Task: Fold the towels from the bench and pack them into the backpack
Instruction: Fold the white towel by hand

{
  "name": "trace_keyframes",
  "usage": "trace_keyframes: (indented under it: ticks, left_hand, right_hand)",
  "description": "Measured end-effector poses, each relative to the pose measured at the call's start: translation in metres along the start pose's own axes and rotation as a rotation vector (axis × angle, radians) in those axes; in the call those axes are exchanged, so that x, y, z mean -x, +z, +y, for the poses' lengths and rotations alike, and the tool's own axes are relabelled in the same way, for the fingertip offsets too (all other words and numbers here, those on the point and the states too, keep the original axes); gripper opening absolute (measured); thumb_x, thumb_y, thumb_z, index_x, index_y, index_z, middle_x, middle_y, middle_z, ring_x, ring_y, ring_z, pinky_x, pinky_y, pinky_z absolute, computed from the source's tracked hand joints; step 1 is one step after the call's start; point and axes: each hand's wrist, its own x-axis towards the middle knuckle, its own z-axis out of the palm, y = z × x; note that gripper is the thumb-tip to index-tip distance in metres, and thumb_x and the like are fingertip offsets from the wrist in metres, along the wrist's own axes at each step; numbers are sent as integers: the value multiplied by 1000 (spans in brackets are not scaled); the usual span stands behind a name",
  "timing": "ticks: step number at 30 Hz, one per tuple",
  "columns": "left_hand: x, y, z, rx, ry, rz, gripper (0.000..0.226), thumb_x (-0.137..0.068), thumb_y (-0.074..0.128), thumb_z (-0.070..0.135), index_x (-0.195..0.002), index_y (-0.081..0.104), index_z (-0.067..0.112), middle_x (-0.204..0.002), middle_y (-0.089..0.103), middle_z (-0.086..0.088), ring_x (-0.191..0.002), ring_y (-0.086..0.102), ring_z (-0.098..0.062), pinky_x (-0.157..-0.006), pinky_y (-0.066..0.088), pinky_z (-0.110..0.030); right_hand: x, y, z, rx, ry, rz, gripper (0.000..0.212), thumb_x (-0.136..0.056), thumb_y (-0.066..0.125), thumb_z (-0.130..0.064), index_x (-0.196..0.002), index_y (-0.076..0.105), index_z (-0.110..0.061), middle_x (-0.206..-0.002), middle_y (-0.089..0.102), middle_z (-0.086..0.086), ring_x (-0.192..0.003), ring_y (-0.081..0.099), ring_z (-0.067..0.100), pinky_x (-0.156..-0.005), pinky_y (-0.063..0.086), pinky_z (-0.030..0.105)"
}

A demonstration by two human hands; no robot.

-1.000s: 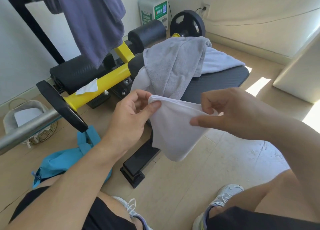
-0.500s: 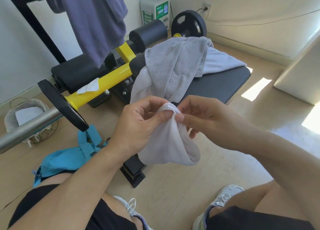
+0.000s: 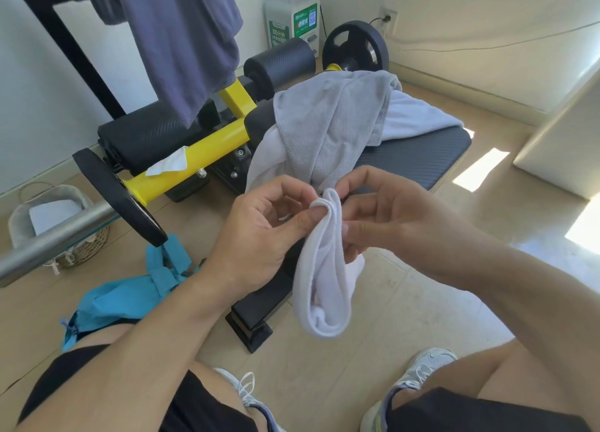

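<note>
A person looks down at their own two hands, held close together above the floor in front of a black padded bench (image 3: 418, 158). The left hand (image 3: 259, 236) pinches the top edge of a small white towel (image 3: 324, 285) between thumb and forefinger. The right hand (image 3: 386, 217) meets it from the other side, fingers curled, its fingertips pinching the same bunched edge. The towel hangs doubled in a soft loop below both hands, touching nothing else.

It looks light, limp and thin, so it should fold easily but will slump unless held by its corners or along an edge.

On the bench lies a grey towel (image 3: 334, 123) draped over a pale one (image 3: 412, 116), both unfolded. A crumpled blue bag (image 3: 130, 298), probably the backpack, lies on the floor by the left knee, partly hidden by the left arm. Near it a barbell with a black weight plate (image 3: 117, 194) juts across, which could hamper reaching the bag. A dark cloth (image 3: 181, 42) hangs from a rack behind, and a small basket (image 3: 55, 230) sits at far left.
</note>
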Motion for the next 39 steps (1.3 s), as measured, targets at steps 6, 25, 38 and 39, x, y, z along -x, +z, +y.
trace_keyframes:
  ticks: [6,25,38,39]
  left_hand:
    - [1,-2,3,-29,22,-16,13,-87,72,27,-88,62,19,-95,74,4,-86,69,-13,-78,56,-25]
    - [-28,-74,-2,8,-237,675,17,-97,65,15,-84,56,21,-103,68,-6,-92,67,-17,-76,55,-27]
    - [-12,-42,5,-247,-242,550,15,-73,76,41,-74,64,32,-69,73,8,-74,64,-15,-76,53,-43]
    - [-9,-35,4,-268,-238,512,16,-74,76,41,-74,64,32,-70,74,5,-71,64,-15,-74,53,-43]
  right_hand:
    - [-1,1,3,138,-45,102,17,-86,74,-4,-98,62,-2,-82,73,19,-72,71,27,-70,58,32]
    - [5,-62,-11,221,74,572,22,-95,69,-20,-79,53,-24,-72,59,1,-74,45,24,-65,34,40]
    - [14,-20,-21,511,135,377,24,-94,61,-9,-101,64,-32,-53,67,11,-43,62,26,-50,51,36]
    - [13,-10,-19,510,132,373,21,-96,59,-10,-100,65,-30,-55,69,9,-44,64,22,-49,54,34]
